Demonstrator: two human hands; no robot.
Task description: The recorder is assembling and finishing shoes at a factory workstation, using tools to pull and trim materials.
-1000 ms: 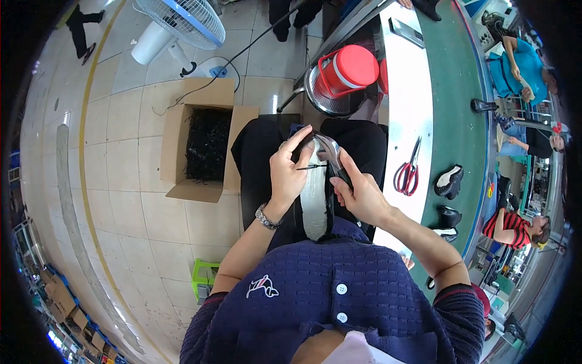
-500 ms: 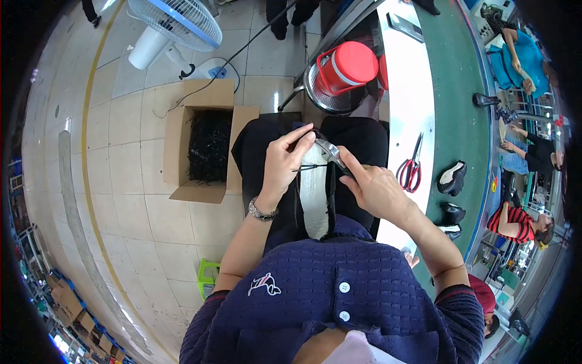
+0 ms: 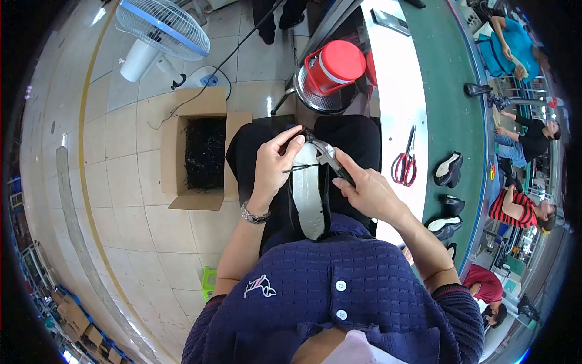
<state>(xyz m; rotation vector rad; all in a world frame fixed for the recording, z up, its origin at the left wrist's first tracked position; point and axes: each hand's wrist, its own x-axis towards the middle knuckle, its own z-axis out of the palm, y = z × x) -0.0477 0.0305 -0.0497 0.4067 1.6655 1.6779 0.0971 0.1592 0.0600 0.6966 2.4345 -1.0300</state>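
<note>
tiled floor [image 3: 176, 230]; shoe [image 3: 308, 197] in left fingers [image 3: 294, 147]

white shoe sole [image 3: 307, 197] | red-handled scissors [image 3: 408, 156] | green belt [image 3: 448, 121] | red-black striped shirt [image 3: 513, 210]

Black shoe [image 3: 308, 197], its long off-white underside facing up, held lengthwise over the lap [image 3: 361, 136]; silver pincer-like tool [image 3: 327, 154] with dark handles at its far end
</note>
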